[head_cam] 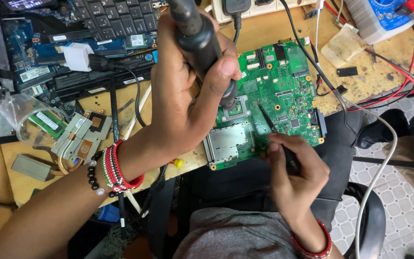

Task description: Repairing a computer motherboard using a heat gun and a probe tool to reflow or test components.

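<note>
left hand (178, 91): nearest the lens, fingers wrapped tight round black hot-air wand (200, 41), nozzle over the green motherboard (269, 100) | right hand (295, 177): pinched shut on black tweezers (269, 120), tips touching motherboard | motherboard: on wooden bench (264, 29) edge, heatsink (80, 136) well left

A worn wooden bench (264, 29) fills most of the view, its yellowish top scuffed and stained with dark marks, most of all toward the right-hand end. Its edge runs slantwise across the picture. Beyond that edge, at lower right, lies a floor (408, 216) of pale tiles with a grey scalloped pattern. The dark curved rim of a chair (371, 216) stands on the tiles, just below the bench edge. The light is even and bright, casting only soft shadows.
</note>
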